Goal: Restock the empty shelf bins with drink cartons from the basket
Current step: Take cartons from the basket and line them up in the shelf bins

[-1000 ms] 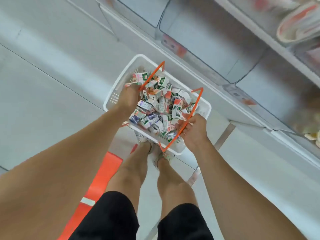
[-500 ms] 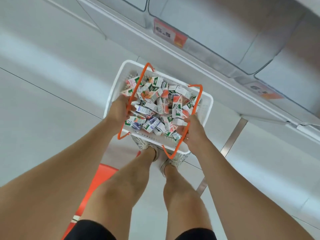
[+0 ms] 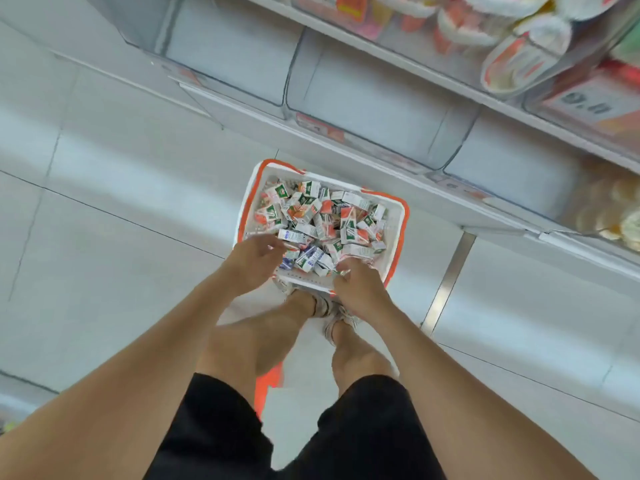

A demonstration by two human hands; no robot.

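White basket (image 3: pixel 394 233) of drink cartons (image 3: pixel 322 223) below empty shelf bins (image 3: pixel 363 95); left hand (image 3: pixel 254 259), right hand (image 3: pixel 358 289) over them (grips unclear).

Bright, even, washed-out light with pale glare on the floor (image 3: pixel 104 237) (wide-angle bending at edges), upper shelf goods (image 3: pixel 519 46) blurred.

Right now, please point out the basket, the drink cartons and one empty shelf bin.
basket (image 3: pixel 393 247), head view, bare white right wall.
drink cartons (image 3: pixel 318 226), head view, middle of the pile.
empty shelf bin (image 3: pixel 363 98), head view, bare inside.
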